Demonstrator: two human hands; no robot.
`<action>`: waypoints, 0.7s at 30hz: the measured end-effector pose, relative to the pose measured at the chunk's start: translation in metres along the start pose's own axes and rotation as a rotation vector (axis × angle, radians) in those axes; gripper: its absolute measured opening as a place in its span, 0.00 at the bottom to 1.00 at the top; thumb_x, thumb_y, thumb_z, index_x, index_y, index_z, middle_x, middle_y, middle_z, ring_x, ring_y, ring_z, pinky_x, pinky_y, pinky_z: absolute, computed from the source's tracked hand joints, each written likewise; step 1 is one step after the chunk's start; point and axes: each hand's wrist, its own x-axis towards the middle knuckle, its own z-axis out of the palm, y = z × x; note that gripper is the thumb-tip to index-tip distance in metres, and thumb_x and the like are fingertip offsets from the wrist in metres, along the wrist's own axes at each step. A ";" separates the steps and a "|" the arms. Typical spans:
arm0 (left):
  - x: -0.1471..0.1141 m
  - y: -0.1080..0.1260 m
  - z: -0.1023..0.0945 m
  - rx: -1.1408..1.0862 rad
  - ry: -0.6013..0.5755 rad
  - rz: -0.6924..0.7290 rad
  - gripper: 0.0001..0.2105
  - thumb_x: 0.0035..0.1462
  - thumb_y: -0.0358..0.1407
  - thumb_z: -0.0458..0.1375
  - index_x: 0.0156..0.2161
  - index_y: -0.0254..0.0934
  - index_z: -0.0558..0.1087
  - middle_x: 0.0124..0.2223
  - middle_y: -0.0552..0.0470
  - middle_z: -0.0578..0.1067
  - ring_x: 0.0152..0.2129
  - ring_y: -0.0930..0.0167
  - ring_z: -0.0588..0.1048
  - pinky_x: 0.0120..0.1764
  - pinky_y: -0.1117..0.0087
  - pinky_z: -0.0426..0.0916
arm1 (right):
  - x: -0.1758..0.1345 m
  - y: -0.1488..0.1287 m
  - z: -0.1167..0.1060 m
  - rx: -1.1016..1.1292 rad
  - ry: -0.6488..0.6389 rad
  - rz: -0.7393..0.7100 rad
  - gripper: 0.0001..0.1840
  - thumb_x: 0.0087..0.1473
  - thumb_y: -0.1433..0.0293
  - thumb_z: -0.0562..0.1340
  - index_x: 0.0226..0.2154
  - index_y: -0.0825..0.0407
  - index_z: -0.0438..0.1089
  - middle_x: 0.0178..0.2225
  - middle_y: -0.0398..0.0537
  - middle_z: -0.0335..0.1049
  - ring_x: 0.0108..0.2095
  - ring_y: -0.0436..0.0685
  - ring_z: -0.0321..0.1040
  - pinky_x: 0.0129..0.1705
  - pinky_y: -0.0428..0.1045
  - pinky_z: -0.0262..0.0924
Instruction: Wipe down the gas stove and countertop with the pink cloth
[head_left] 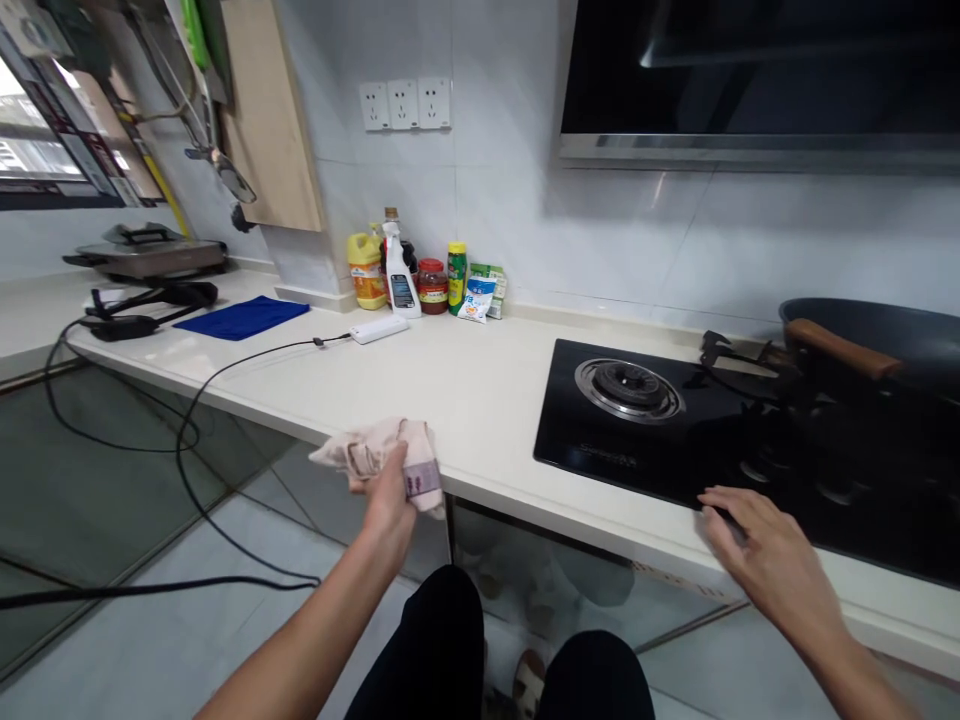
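Note:
A crumpled pale pink cloth [375, 446] with a purple band lies over the front edge of the white countertop [480, 390]. My left hand [388, 495] is closed on this cloth, its thumb on top and the other fingers mostly hidden. To the right, my right hand [765, 545] rests by the front edge of the black gas stove [637, 440]. Its fingers are stretched out with nothing in them, the fingertips at the glass rim.
Several bottles, including a white spray bottle [400, 270], stand by the wall near a white power bank [379, 329] with a black cable. A blue cloth [244, 317] lies further left. A large wok [885, 340] sits on the stove's right side, below the range hood [750, 150].

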 end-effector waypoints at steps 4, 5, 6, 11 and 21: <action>-0.063 -0.019 0.025 -0.222 -0.204 -0.208 0.12 0.61 0.36 0.60 0.50 0.44 0.73 0.48 0.49 0.81 0.43 0.66 0.82 0.43 0.66 0.81 | 0.002 -0.001 -0.001 -0.012 0.031 -0.001 0.18 0.65 0.57 0.53 0.42 0.48 0.74 0.49 0.52 0.76 0.51 0.64 0.72 0.50 0.58 0.62; -0.075 -0.021 0.029 -0.259 -0.249 -0.260 0.11 0.60 0.35 0.61 0.49 0.43 0.74 0.47 0.48 0.82 0.42 0.65 0.82 0.43 0.64 0.81 | 0.003 -0.001 -0.001 0.002 0.043 0.001 0.18 0.65 0.57 0.53 0.41 0.48 0.74 0.48 0.52 0.76 0.51 0.63 0.72 0.49 0.58 0.62; -0.086 -0.023 0.033 -0.294 -0.284 -0.316 0.11 0.60 0.35 0.62 0.48 0.43 0.74 0.47 0.48 0.82 0.42 0.65 0.83 0.43 0.63 0.81 | 0.003 -0.002 -0.003 0.026 0.062 0.009 0.17 0.65 0.58 0.54 0.40 0.48 0.75 0.48 0.51 0.77 0.50 0.63 0.72 0.49 0.58 0.62; -0.123 -0.024 0.049 -0.411 -0.347 -0.628 0.15 0.60 0.34 0.64 0.51 0.46 0.71 0.50 0.49 0.80 0.40 0.66 0.82 0.43 0.60 0.81 | -0.014 -0.046 -0.018 0.328 0.246 0.231 0.14 0.65 0.58 0.57 0.42 0.47 0.74 0.46 0.52 0.75 0.49 0.63 0.71 0.49 0.58 0.66; -0.181 -0.043 0.083 -0.132 -0.876 -0.957 0.15 0.66 0.49 0.54 0.44 0.39 0.73 0.42 0.45 0.78 0.38 0.62 0.82 0.43 0.56 0.80 | -0.039 -0.175 0.023 0.591 -0.005 -0.168 0.37 0.66 0.49 0.56 0.69 0.48 0.50 0.63 0.60 0.60 0.63 0.69 0.61 0.60 0.67 0.65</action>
